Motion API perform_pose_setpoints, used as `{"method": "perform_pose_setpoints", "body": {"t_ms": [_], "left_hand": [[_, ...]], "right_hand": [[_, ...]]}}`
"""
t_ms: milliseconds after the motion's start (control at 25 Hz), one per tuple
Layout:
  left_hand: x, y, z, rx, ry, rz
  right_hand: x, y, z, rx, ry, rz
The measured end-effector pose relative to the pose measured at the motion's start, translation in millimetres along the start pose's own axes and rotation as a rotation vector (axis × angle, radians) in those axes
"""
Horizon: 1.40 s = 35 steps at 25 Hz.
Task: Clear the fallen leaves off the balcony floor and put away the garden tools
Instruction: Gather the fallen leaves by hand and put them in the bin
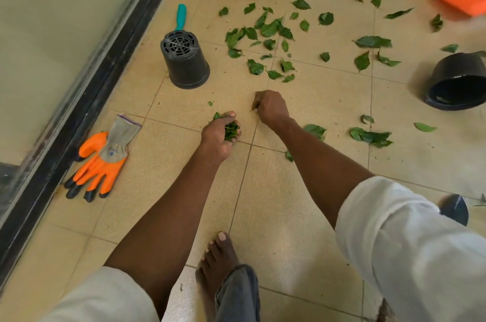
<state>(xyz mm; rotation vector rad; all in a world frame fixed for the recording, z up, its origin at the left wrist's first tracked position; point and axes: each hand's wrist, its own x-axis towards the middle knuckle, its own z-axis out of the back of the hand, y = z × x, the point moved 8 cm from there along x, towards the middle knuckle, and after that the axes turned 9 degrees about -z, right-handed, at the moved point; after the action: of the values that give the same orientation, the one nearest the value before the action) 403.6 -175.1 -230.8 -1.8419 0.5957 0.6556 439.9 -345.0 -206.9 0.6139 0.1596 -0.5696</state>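
Left hand (220,135) low over the tiled floor (302,206), fingers curled round a bunch of leaves (231,129). Right hand (271,107) just beside, down at the tile, fingers bent; cannot tell what inside. More loose leaves (268,29) scattered farther ahead and to the right. Upturned black pot (185,61) near; orange glove (100,161) on the left beside the door track (79,100)

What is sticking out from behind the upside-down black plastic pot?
A teal handle pokes out behind the upside-down black plastic pot. The pot hides the tool's working end, so I cannot tell what tool it is.
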Motion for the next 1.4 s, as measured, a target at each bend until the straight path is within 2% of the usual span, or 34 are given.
{"method": "perform_pose_setpoints", "body": {"t_ms": [200, 320, 440, 520, 600, 720, 800, 920, 1000, 1120, 1280, 1400], "left_hand": [[2, -6, 15, -0.053, -0.058, -0.024], [6, -19, 38, -0.159, -0.167, -0.054], [7, -29, 58, -0.234, -0.233, -0.089], [6, -31, 66, -0.252, -0.236, -0.096], [3, -32, 71, -0.242, -0.215, -0.095], [-1, -31, 80, -0.236, -0.199, -0.087], [-3, -31, 78, -0.240, -0.167, -0.077], [-5, -24, 64, -0.234, -0.066, -0.045], [-6, -18, 48, -0.215, 0.008, -0.039], [-10, -6, 18, -0.134, 0.123, -0.016], [-15, 20, -14, 0.015, 0.168, 0.021], [-20, 37, -39, 0.031, 0.166, 0.054]], "right_hand": [[-20, -8, 0, 0.077, -0.141, 0.045], [-6, 36, -13, 0.192, -0.061, 0.022], [-3, 91, -46, 0.140, 0.088, 0.083], [-4, 108, -65, 0.016, 0.142, 0.165], [-9, 110, -71, -0.134, 0.088, 0.244], [-19, 107, -72, -0.174, -0.018, 0.317], [-16, 97, -69, -0.030, -0.001, 0.206], [-30, 68, -60, 0.615, 0.172, -0.170], [-55, 58, -53, 0.898, 0.262, -0.265], [-83, 37, -40, 0.952, 0.250, -0.316], [-96, -1, -22, 0.859, 0.189, -0.359], [-100, -33, -1, 0.764, 0.358, -0.352]]}}
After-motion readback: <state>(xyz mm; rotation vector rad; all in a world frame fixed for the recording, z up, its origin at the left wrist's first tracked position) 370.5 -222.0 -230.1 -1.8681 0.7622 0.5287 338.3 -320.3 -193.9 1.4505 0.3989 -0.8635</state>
